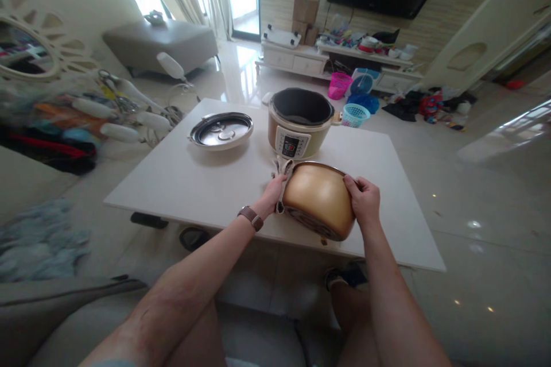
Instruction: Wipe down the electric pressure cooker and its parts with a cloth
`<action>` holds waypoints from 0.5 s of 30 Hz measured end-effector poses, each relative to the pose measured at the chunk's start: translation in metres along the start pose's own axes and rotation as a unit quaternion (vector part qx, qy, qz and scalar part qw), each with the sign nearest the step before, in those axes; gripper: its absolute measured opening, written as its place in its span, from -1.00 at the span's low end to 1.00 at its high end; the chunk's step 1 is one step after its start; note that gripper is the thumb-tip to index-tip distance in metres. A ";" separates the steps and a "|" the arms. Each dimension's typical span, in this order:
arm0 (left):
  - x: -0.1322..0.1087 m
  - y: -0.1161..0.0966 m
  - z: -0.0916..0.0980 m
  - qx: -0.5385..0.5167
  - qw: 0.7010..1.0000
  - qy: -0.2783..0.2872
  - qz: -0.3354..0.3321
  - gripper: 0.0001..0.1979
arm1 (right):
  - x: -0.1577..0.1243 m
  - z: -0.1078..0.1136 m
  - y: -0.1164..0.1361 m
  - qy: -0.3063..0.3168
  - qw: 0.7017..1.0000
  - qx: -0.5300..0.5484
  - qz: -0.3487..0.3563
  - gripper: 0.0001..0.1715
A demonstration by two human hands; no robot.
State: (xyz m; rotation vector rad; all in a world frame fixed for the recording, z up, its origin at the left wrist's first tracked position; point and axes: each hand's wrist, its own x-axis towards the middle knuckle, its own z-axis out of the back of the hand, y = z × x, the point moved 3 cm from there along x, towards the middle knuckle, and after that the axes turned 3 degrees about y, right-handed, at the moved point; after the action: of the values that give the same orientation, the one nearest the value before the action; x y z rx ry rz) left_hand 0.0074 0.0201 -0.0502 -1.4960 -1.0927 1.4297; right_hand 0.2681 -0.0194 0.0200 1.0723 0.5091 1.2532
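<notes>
Golden pot: Here it is, the golden pot (321,192), up at the near side of the white table (193,183), tipped so that its ringed base (307,221) leans towards the person and its mouth turns away; whether it touches the tabletop, I cannot tell.
Left hand: In at the pot's left side goes the grip, this left hand (273,192) closed around a bunched cloth (284,167), a brown-strapped watch (251,217) on the wrist behind it.
Right hand: And across the other side, the right hand (365,199) has a firm hold of the pot at its rim, thumb lying on the outer wall; how far the fingers reach inside is hidden.
Cooker body: Just beyond the pot, the cooker body (316,146) stands upright, control panel (291,143) facing the person, its dark mouth open.
Lid: Off to the left, well apart from the pot, the lid (224,132) lies with its shiny inner face up.
Step in hand: Looks to me like a wipe of the pot's outside, cloth against wall, right hand steadying.
Next move: I'd say reaching fresh wall calls for a turn of the pot, right hand firm on the rim, cloth flat against the side.
Risk: That smooth, rounded wall could slide if the right hand eases off mid-tilt.
</notes>
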 end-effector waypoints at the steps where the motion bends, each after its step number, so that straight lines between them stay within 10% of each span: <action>1: 0.001 -0.005 0.004 0.006 1.000 -0.011 0.000 -0.62 | 0.000 -0.004 -0.001 0.002 1.000 0.013 -0.002 -0.23; 15: -0.038 -0.065 0.014 0.249 0.917 0.040 -0.308 -0.55 | 0.002 -0.021 0.020 0.017 0.984 0.174 -0.031 -0.52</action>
State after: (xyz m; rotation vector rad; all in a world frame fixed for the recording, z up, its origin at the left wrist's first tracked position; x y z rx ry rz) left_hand -0.0110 0.0055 0.0225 -0.7425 -0.9385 1.0699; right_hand 0.2417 -0.0106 0.0278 1.3164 0.8033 1.1547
